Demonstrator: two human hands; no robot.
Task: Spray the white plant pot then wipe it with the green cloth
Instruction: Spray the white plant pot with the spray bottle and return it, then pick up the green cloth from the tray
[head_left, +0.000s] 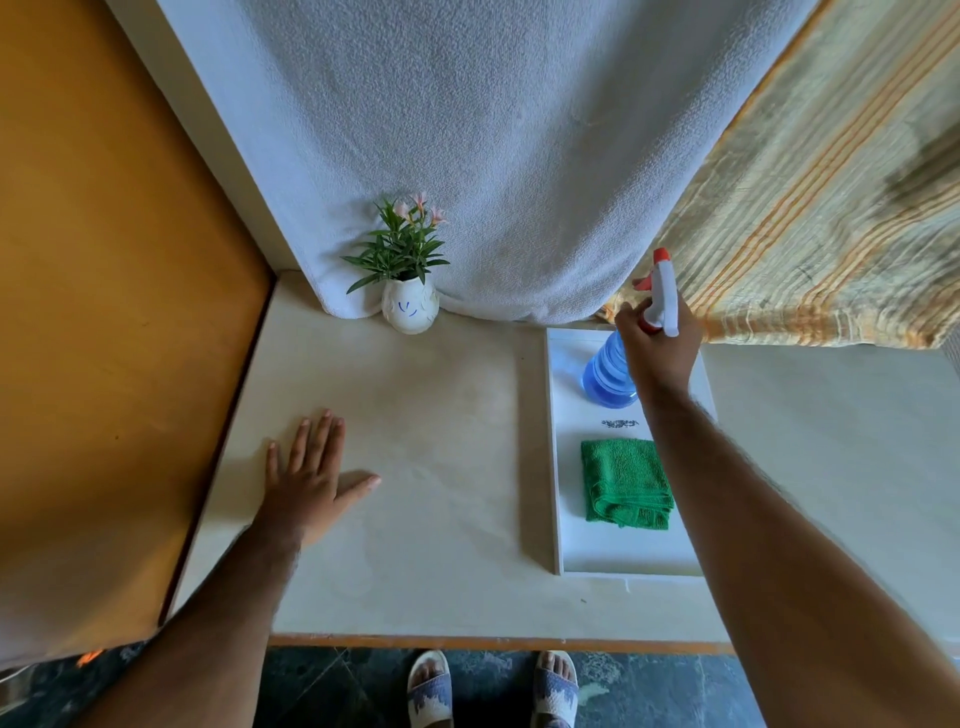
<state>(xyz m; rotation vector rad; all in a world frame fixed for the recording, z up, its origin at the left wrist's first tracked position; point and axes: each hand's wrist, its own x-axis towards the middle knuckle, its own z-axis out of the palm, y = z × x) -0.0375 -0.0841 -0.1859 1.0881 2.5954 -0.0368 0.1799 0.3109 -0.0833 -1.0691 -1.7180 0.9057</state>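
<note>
Right hand (658, 347) grips neck of ribbed blue spray bottle (609, 375) over white tray (558, 467) holding folded terry green cloth (626, 482); left hand (306, 480) flat, fingers spread; round glazed white pot (409, 310) at counter's back.

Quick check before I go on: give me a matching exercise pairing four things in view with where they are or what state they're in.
Things:
1. white plant pot
2. spray bottle
3. green cloth
4. left hand

Places or states:
A. folded on the near part of the white tray
B. flat on the table, fingers spread
C. at the back, against the white towel
D. gripped at the neck by the right hand

Pairs: 1-C, 2-D, 3-A, 4-B
</note>
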